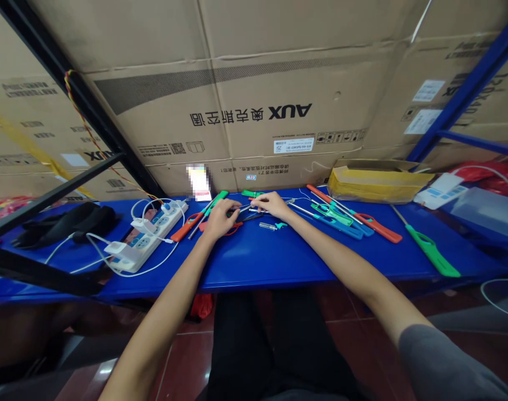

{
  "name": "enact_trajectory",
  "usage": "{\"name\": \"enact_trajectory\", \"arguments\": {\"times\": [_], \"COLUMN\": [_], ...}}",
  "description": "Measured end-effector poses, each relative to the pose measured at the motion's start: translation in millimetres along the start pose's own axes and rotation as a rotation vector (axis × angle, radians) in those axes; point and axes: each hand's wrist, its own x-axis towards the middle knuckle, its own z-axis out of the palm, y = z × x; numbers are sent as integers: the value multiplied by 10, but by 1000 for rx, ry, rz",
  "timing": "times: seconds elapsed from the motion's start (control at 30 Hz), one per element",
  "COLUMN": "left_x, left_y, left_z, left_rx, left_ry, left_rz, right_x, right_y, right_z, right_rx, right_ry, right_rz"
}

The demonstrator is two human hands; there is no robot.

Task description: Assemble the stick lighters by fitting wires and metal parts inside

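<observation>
At the middle of the blue table my left hand [222, 218] is closed, with fingertips pinched on a thin metal rod [246, 209]. My right hand [274, 205] is closed too, its thumb and fingers pinched at the other end of that rod; the exact part is too small to tell. An orange-red lighter handle [233, 229] shows just under my left hand. Close to my right wrist lie a small clear cylinder [267, 226] and a teal piece [281, 225]. Left of my hands rest an orange long-necked lighter [191, 223] and a green one [220, 196].
Several long-necked lighters, blue [345, 228] and orange [381, 227], lie to the right, with a green one [435, 253] further out. A power strip [151, 236] with cables stands left. Behind are a lit phone [200, 182], a yellow box [374, 184] and a cardboard wall [245, 83].
</observation>
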Motion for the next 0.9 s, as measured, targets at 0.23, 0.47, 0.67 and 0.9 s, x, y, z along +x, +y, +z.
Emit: {"name": "enact_trajectory", "arguments": {"times": [0.23,0.47,0.67,0.9], "left_x": [-30,-53,-44,-48], "left_y": [208,211,188,180], "left_z": [137,171,165,145], "left_rx": [12,16,60,34], "left_ry": [23,66,120,72], "left_rz": [7,1,-27,-9], "right_x": [-26,-14,-11,-12], "right_y": [-78,-92,-47,-20], "right_z": [145,170,197,202], "right_rx": [79,79,78,89], "right_ry": [-5,1,-47,-94], "right_rz": [10,4,-5,-27]}}
